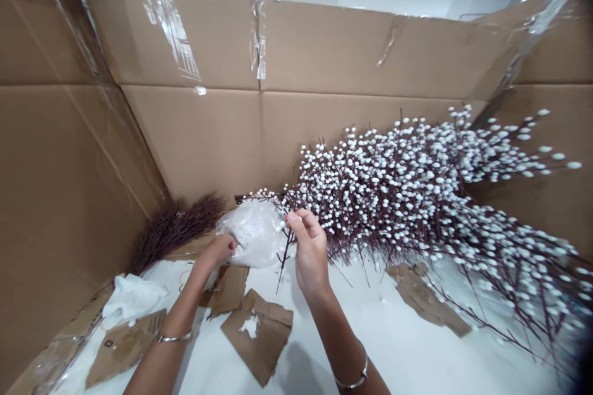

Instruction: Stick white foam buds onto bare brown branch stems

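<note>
My right hand is closed on a dark brown twig that hangs down between thumb and fingers, with a few white berries near its upper part. My left hand is at the left edge of a clear plastic bag of small white beads, its fingers pressed together; whether they hold a bead is too small to tell. A large heap of brown branches with white berries lies just beyond and right of my right hand.
Bare brown twigs lie at the back left. Torn cardboard pieces and a crumpled white cloth or plastic rest on the white table. Tall cardboard walls enclose the back and sides.
</note>
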Tool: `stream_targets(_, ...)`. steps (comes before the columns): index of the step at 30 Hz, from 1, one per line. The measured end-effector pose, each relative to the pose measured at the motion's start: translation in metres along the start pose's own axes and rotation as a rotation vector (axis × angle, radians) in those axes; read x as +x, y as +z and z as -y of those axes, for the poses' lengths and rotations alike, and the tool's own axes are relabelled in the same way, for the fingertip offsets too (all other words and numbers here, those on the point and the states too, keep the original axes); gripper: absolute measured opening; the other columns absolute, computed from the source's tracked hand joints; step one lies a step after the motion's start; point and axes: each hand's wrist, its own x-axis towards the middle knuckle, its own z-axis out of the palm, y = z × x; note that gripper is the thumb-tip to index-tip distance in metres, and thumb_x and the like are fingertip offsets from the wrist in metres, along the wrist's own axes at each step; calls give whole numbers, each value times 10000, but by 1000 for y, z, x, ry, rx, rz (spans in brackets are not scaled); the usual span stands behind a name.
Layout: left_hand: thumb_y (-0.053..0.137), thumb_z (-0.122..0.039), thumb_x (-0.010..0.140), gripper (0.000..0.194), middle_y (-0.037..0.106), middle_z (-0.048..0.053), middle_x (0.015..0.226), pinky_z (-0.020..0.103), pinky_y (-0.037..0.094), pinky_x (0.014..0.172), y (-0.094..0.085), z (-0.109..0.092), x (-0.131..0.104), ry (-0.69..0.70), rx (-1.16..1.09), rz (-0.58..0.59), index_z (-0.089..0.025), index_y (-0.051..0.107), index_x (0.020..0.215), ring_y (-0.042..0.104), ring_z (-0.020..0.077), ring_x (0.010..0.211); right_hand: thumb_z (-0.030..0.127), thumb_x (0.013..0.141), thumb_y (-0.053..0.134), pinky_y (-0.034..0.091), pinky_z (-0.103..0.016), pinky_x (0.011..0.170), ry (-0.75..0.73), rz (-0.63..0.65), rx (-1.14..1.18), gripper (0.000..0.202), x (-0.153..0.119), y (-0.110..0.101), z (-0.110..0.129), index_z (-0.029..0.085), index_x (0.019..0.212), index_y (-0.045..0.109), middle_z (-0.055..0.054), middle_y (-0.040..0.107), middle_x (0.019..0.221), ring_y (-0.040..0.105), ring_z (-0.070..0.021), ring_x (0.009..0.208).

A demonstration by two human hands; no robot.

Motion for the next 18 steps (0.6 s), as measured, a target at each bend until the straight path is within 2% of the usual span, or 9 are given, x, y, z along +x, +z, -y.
stream_targets(3,598,-352,929,343,622,95,1200,432,551,858,0,2,1,14,-8,-13,-149,593,1205,636,221,1018,404,816,674,380,-253,717,7,9,-21,212,0,0,0,210,800,591,24,520,764,459,-141,744)
stream_targets(5,615,-325,916,279,650,82,1118,408,544,844,0,2,1,27,-26,-30,-137,626,1120,640,208,973,403,822,666,377,-255,716,10,19,-32,210,0,0,0,211,795,588,24,523,762,461,-141,742)
stream_targets(8,651,-141,804,122,677,40,884,315,499,783,-1,1,0,48,-72,-68,-137,662,925,632,182,851,399,824,664,376,-258,716,15,24,-25,202,0,0,0,211,803,594,24,535,770,467,-142,744)
stream_targets(10,613,-58,708,200,663,15,775,271,460,724,-2,-1,-1,62,-104,-92,-147,660,880,615,172,776,394,821,672,375,-257,713,24,19,-11,198,0,-1,0,210,812,599,24,538,772,469,-141,746)
stream_targets(12,576,-51,665,250,652,0,737,253,435,683,-2,-3,-2,74,-131,-107,-154,655,878,602,166,735,390,823,675,373,-255,708,31,24,1,196,0,-1,1,208,816,600,25,534,773,467,-138,746)
stream_targets(18,540,-76,606,213,651,-2,700,240,420,664,0,-8,-1,93,-182,-134,-154,651,770,601,171,718,384,828,674,368,-258,699,25,32,5,198,1,-2,2,207,797,593,26,514,761,455,-134,735)
